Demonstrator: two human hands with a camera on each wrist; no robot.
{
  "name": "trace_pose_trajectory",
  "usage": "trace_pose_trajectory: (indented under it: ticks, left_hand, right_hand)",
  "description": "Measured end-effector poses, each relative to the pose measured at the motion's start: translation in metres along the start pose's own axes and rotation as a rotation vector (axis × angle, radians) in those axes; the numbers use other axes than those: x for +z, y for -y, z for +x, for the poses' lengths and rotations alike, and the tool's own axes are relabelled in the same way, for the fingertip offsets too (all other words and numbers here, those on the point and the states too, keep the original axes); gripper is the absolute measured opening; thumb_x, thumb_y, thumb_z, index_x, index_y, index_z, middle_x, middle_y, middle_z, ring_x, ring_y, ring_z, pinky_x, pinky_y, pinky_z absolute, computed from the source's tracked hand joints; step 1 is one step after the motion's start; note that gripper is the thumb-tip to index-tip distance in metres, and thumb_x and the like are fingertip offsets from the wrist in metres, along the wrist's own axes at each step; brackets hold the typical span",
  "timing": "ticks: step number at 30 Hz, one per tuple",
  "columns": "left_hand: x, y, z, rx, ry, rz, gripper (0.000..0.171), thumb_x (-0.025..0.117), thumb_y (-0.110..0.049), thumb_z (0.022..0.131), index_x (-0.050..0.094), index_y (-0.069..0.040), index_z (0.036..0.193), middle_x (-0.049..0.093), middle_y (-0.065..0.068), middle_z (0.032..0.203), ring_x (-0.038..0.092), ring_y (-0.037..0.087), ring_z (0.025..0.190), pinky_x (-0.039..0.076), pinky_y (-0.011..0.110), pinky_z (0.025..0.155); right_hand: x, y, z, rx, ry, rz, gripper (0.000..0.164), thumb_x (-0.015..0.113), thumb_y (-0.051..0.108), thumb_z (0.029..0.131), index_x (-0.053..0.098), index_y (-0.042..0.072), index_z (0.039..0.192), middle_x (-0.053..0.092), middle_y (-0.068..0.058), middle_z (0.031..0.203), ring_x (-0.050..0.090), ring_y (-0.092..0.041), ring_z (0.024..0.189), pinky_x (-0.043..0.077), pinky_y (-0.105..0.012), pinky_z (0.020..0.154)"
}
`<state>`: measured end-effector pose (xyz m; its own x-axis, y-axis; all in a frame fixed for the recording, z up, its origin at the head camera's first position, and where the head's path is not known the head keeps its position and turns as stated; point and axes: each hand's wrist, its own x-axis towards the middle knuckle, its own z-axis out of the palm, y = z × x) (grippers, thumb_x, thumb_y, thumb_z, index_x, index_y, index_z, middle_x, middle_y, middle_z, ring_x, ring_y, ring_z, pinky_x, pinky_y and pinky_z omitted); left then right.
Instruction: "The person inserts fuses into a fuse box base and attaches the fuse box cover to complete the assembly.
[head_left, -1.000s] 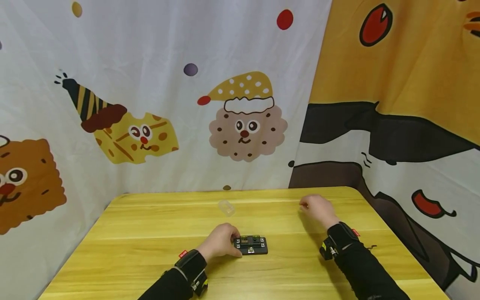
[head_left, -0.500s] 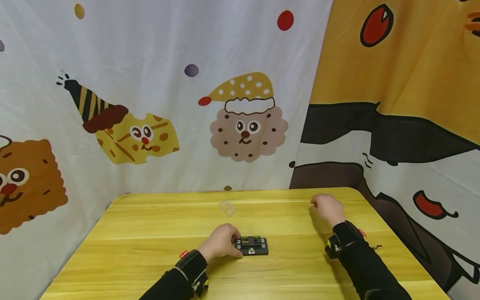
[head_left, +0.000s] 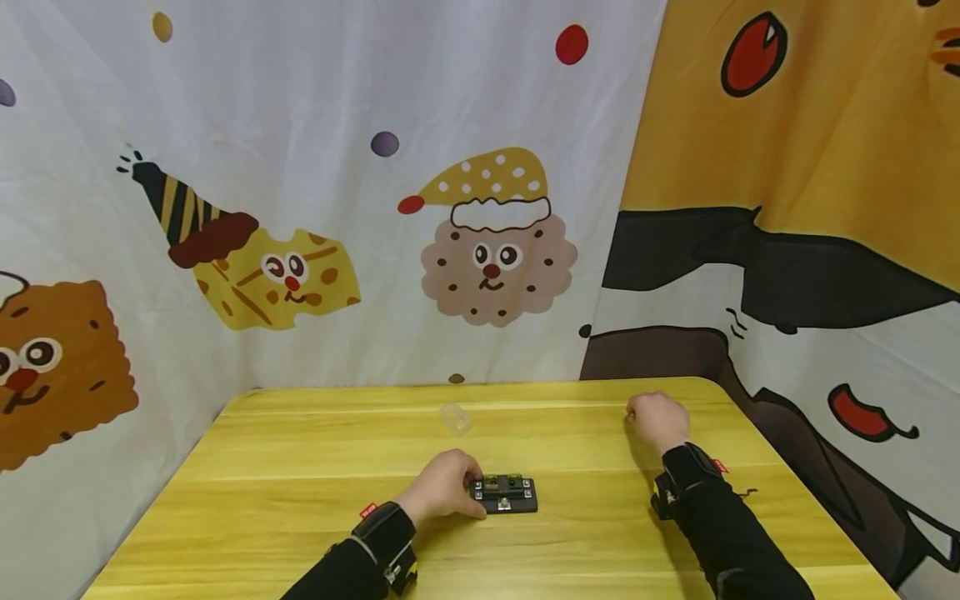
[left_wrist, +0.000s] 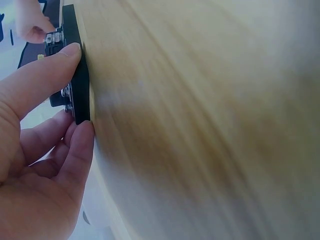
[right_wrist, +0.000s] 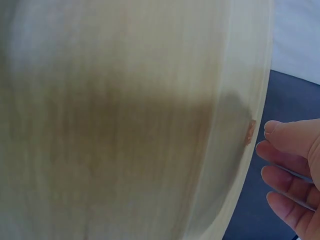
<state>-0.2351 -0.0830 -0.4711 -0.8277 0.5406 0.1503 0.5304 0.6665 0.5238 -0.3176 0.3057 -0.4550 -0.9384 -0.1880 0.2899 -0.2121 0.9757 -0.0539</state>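
Note:
A small black base board with metal screw terminals (head_left: 505,493) lies on the wooden table in the head view. My left hand (head_left: 444,485) holds its left end. In the left wrist view, the thumb (left_wrist: 67,55) presses one long edge of the board (left_wrist: 80,85) and fingertips touch its near end. Far over to the right, my right hand (head_left: 660,421) hovers low near the table's back edge. Its fingers (right_wrist: 285,180) hang loosely curled in the right wrist view, with nothing seen between them. Near the thumb tip, a small copper-coloured piece (right_wrist: 251,132) appears on the tabletop.
A clear plastic piece (head_left: 455,419) lies on the wooden table (head_left: 300,500) behind the board. Beside the right forearm is a short dark wire-like strand (head_left: 747,492). Printed cartoon curtains (head_left: 480,100) hang along the table's back and sides.
My right hand has moved rightward, away from the board, and its fingertips now show less in the head view. The left hand and the board stay in place.

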Motion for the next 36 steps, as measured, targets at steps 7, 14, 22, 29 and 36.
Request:
trace_pose_trajectory:
  ticks: [7,14,22,29,36]
  left_hand:
    - [-0.001,-0.001,-0.001,-0.014,0.008,-0.016,0.041,0.094,-0.022,0.063,0.073,-0.005,0.093,0.06,-0.004,0.081,0.052,0.007,0.072,0.048,0.028,0.071]
    - [-0.002,-0.002,-0.001,-0.014,0.012,-0.034,0.04,0.094,-0.021,0.063,0.073,-0.005,0.093,0.061,-0.003,0.081,0.053,0.007,0.071,0.048,0.028,0.07]
    - [-0.002,-0.002,-0.001,-0.019,0.012,-0.038,0.041,0.094,-0.021,0.064,0.073,-0.005,0.094,0.062,-0.002,0.082,0.053,0.007,0.072,0.048,0.028,0.071]
    - [0.0,-0.001,-0.001,-0.031,0.009,-0.026,0.041,0.094,-0.022,0.064,0.073,-0.005,0.094,0.061,-0.003,0.082,0.052,0.006,0.071,0.048,0.027,0.071]
    - [-0.001,-0.001,-0.001,-0.024,0.004,-0.024,0.04,0.095,-0.022,0.063,0.073,-0.005,0.093,0.06,-0.004,0.081,0.051,0.006,0.07,0.048,0.027,0.07]
  right_hand:
    - [0.002,-0.002,0.0,0.017,0.015,-0.005,0.002,0.077,0.009,0.083,0.074,0.009,0.083,0.069,-0.006,0.08,0.065,-0.029,0.074,0.052,-0.048,0.063]
    - [0.008,-0.005,0.001,0.021,0.032,0.001,0.004,0.076,0.008,0.083,0.076,0.009,0.086,0.07,-0.008,0.083,0.065,-0.032,0.079,0.052,-0.05,0.064]
    - [0.008,0.001,0.003,0.016,0.019,-0.047,0.008,0.072,0.005,0.082,0.076,0.013,0.082,0.069,-0.009,0.082,0.063,-0.033,0.078,0.052,-0.052,0.06]
    - [0.003,0.011,0.003,-0.041,0.009,-0.159,0.021,0.061,-0.004,0.085,0.07,0.01,0.073,0.064,-0.011,0.073,0.06,-0.033,0.072,0.051,-0.052,0.057]
    - [0.009,0.011,0.005,-0.095,-0.014,-0.212,0.022,0.061,-0.008,0.086,0.07,0.008,0.073,0.062,-0.011,0.07,0.06,-0.033,0.071,0.052,-0.052,0.057]
